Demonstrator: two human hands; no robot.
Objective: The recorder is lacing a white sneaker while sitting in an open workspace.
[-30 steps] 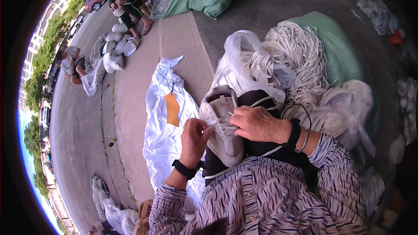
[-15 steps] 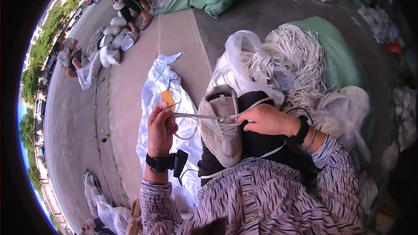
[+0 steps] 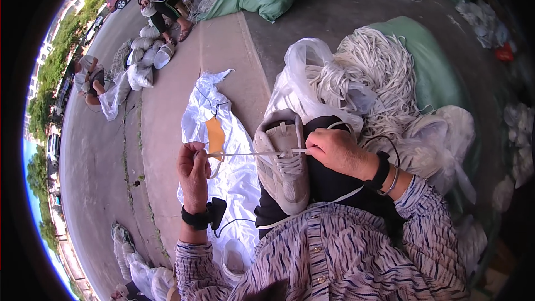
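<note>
A beige and white sneaker (image 3: 293,189) rests on my lap over black cloth (image 3: 329,189), its toe toward me, with laces threaded across its tongue. My left hand (image 3: 193,174) is closed in a pinch on a pale flat shoelace (image 3: 242,155), well to the left of the sneaker. The lace runs taut and level from there to the eyelets. At the sneaker's right edge, my right hand (image 3: 335,151) pinches lace too. A loop hangs beside my left fingers.
A heap of white laces (image 3: 379,72) lies beside a clear plastic bag (image 3: 304,67) and a green sack (image 3: 429,72). White sheeting (image 3: 237,200) with an orange tag (image 3: 215,136) spreads left of me, another white shoe (image 3: 234,262) on it. Two people sit at far left.
My left hand has moved left and slightly down, drawing the lace straighter. The orange tag now shows more fully. My right hand has shifted slightly; the sneaker stays in place.
</note>
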